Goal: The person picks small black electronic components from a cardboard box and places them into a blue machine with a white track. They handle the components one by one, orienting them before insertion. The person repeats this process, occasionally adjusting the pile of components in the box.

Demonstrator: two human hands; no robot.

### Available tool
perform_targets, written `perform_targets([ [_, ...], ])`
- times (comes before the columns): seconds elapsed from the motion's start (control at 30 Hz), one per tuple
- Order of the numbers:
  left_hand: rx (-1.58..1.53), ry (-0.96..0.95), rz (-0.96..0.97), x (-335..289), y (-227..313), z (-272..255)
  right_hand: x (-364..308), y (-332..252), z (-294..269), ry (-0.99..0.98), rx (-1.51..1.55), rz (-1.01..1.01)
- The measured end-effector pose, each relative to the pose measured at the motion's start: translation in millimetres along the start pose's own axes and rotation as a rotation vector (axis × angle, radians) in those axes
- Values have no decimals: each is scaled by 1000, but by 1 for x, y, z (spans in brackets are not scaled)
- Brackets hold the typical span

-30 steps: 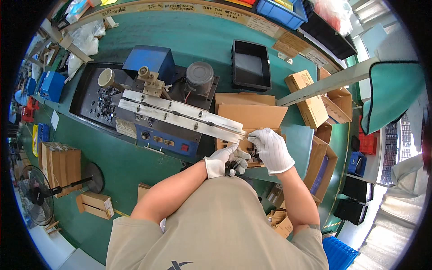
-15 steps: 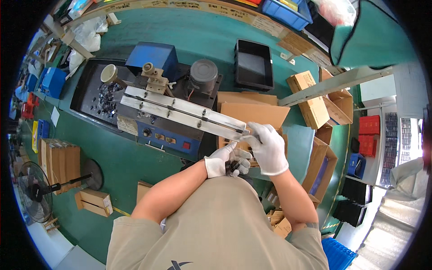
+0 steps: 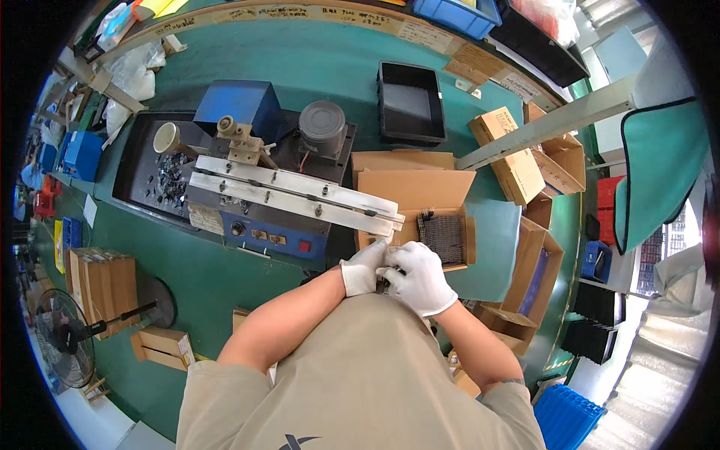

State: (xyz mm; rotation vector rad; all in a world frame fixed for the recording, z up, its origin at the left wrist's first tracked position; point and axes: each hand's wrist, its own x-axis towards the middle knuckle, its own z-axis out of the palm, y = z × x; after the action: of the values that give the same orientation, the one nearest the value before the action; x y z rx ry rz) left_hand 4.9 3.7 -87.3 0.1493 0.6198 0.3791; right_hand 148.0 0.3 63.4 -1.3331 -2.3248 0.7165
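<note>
From where I stand, I see two hands in white gloves close together, right by the person's tummy. The left hand (image 3: 363,271) is bent inward, and the right hand (image 3: 420,279) leans over to meet it, fingers curled. A bit of small dark pieces (image 3: 383,286) peeks out between them. I can't tell which hand is holding them, or how tight, because the gloves hide it.

The long white rail (image 3: 300,182) sits on the machine (image 3: 285,241) with the blue front. It slants from the far left down to the near right, so its low end points toward the hands. That end is just past the left fingertips, and the left hand is the nearer one. I can't tell if they touch.

The open cardboard box (image 3: 470,247) is just past the right hand, on the right. Thin dark parts (image 3: 442,238) lie inside it in neat rows. The right hand is nearer to those.
</note>
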Motion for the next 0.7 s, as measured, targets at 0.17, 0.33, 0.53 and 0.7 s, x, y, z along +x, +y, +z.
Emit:
perform_targets([
  [0.17, -75, 116, -101, -27, 23, 41, 1, 4, -15, 231, 740, 550],
  [0.33, -35, 131, -92, -38, 29, 50, 18, 29, -8, 392, 435, 274],
  [0.53, -16, 132, -79, -43, 31, 51, 21, 23, 14, 495, 380, 199],
  [0.7, -44, 198, -93, -42, 30, 50, 19, 12, 15, 471, 239, 182],
])
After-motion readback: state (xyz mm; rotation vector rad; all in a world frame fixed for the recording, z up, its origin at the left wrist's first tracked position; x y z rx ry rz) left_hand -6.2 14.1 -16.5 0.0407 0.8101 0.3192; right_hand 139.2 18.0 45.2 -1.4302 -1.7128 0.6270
